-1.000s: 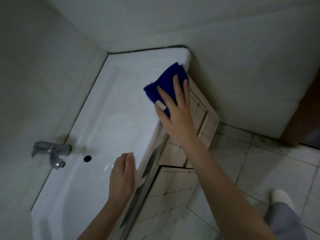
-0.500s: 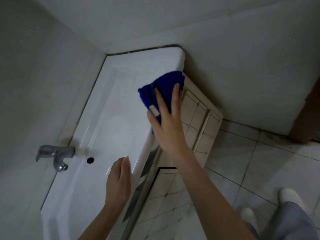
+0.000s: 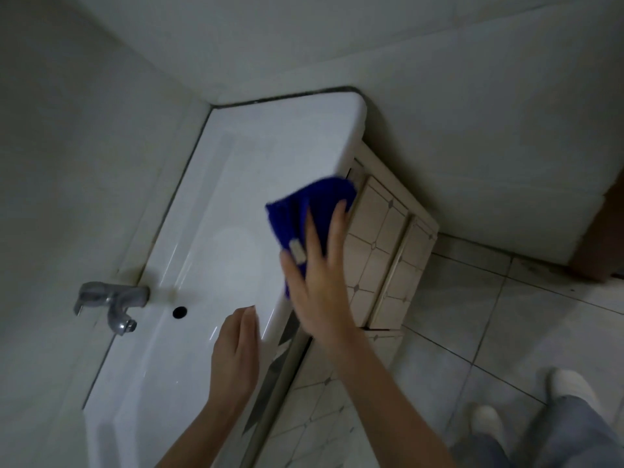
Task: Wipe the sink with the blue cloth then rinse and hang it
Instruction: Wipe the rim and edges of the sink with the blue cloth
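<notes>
Along the sink [image 3: 351, 136] rim, the spread right hand [image 3: 320, 285] has slid the blue cloth [image 3: 304, 211] nearer.

Pale grey walls: you have one [image 3: 67, 163] on the left and one [image 3: 472, 96] across the top, meeting in a corner. A dark sealant line [image 3: 280, 97] runs along their foot. Metal tap [image 3: 111, 304] at left, close against the left wall, spout pointing down. Tiled cabinet front [image 3: 381, 238] at centre right: beige tiles with small grey diamonds at the joints, a pale upright strip dividing it. Floor [image 3: 540, 332] of large light tiles with dark grout, grubby near the wall. Brown door frame [image 3: 604, 238] at the far right edge. Bottom right you'll see two pale shoes [image 3: 486, 422] and blue-grey trouser legs [image 3: 567, 437] above them.
</notes>
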